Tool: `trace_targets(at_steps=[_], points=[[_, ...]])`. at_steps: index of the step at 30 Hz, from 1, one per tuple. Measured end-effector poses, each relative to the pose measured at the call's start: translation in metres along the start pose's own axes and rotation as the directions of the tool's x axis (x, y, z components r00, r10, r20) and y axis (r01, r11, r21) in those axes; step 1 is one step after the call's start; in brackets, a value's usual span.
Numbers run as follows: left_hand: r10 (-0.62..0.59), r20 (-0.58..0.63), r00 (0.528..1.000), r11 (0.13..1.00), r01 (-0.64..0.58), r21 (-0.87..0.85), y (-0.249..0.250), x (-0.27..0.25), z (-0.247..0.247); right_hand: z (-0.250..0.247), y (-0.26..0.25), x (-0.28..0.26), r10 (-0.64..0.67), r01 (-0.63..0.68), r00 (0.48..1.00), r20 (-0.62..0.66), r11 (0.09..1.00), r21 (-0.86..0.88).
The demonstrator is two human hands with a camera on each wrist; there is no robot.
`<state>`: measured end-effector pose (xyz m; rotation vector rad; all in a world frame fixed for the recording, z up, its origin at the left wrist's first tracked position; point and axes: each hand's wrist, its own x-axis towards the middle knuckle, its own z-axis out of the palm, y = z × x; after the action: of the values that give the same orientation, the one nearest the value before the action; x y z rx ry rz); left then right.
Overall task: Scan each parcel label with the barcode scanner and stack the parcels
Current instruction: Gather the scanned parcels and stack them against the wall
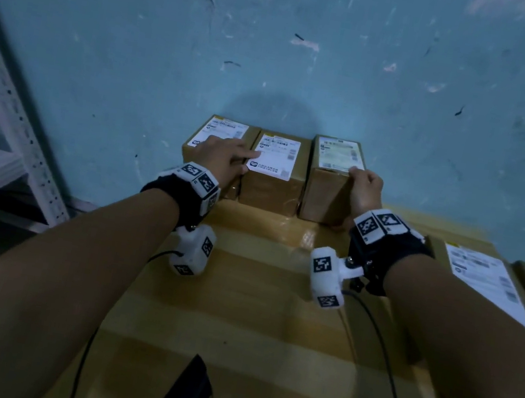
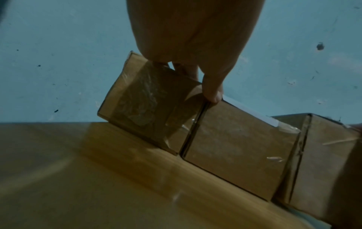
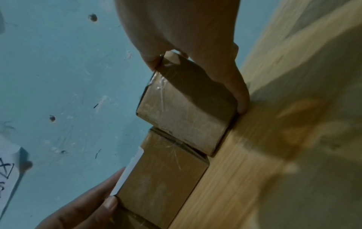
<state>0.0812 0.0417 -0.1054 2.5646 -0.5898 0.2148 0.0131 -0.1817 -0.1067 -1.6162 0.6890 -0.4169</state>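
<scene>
Gripping the right box (image 1: 332, 179) with my right hand (image 1: 365, 190), fingers curled over its top edge; stiff, taped cardboard, probably light. Left hand (image 1: 223, 157) lies flat across the left box (image 1: 210, 136) and middle box (image 1: 275, 173) by the wall (image 1: 280, 45).

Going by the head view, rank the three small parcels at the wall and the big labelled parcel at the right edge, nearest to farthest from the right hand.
1. Right small parcel: the right hand grips its near right corner.
2. Middle small parcel: next along to the left.
3. Left small parcel and big labelled parcel, on opposite sides: too close to call.
</scene>
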Motion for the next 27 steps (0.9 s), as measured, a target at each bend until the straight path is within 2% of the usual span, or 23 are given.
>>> trace_targets(at_steps=[8,15,20,23,27], points=[[-0.027,0.016,0.999,0.999,0.028,-0.02,0.009,-0.004,-0.003,-0.001,0.001,-0.005,-0.071,0.074,0.997,0.028,0.992,-0.099],[-0.054,0.034,0.998,0.998,0.053,0.027,0.014,-0.005,-0.003,0.002,0.001,-0.013,-0.083,0.086,0.995,0.051,0.994,-0.069],[-0.039,0.103,0.994,0.998,0.035,0.044,0.01,-0.003,-0.005,-0.002,-0.002,-0.011,-0.02,0.026,0.998,0.061,0.996,-0.084],[-0.021,0.109,0.994,0.987,0.038,-0.153,0.015,-0.006,-0.013,-0.01,-0.013,-0.023,0.084,-0.079,0.995,0.05,0.991,-0.105],[-0.051,0.012,0.999,0.935,0.052,-0.351,0.043,-0.024,-0.028,-0.024,-0.03,-0.055,0.112,-0.111,0.993,0.045,0.994,-0.01]])
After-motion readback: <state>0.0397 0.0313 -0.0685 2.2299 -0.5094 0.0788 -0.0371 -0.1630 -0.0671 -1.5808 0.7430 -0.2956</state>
